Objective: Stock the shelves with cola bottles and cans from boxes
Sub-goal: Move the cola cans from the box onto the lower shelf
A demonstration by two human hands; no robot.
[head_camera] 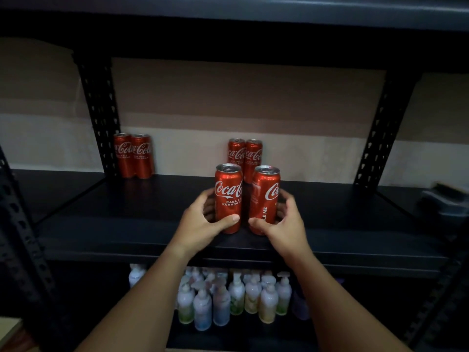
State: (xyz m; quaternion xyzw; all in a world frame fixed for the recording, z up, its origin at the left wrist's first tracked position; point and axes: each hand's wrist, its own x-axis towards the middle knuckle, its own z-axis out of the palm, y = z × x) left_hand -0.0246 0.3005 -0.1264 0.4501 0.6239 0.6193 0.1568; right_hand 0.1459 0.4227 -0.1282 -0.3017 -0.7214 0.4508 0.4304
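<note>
At the shelf's [101, 224] front edge, the left hand [200, 224] grasps one upright cola can [228, 196] and the right hand [284, 222] another [265, 199], both apparently being placed and next needing a push toward twelve o'clock, behind which two cans [245, 158] stand.

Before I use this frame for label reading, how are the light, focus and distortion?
Head view: dim overall, the shelf nearly black; the two cans in the hands are sharp with readable logos; the rear cans are softer; the pump bottles below are blurred; wide-angle bending shows at the uprights.
</note>
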